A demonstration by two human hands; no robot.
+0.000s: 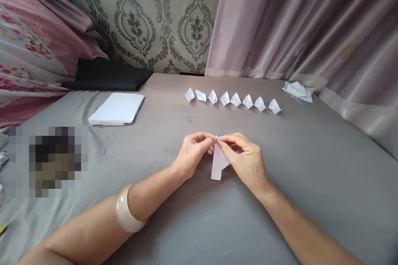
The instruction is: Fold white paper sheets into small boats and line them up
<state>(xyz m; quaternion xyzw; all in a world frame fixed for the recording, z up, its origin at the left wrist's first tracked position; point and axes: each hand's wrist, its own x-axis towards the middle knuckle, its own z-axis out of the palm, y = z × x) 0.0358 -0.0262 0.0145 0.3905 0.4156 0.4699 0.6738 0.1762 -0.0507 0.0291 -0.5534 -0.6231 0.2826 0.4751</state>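
My left hand point(193, 152) and my right hand point(245, 159) meet at the middle of the grey sheet point(311, 182). Both pinch the top of a narrow folded strip of white paper point(217, 166), which hangs down between them onto the sheet. The fingers of each hand are closed on the paper's upper point. A pale bangle point(126, 215) sits on my left forearm. Beyond my hands lies a row of several small folded white paper shapes point(233, 100).
A stack of white paper sheets point(116, 109) lies at the left. Crumpled paper scraps point(298, 91) sit at the far right by the mauve curtain point(304, 25). A black cloth point(105, 75) lies against the patterned wall, with floral bedding point(27, 54) at far left.
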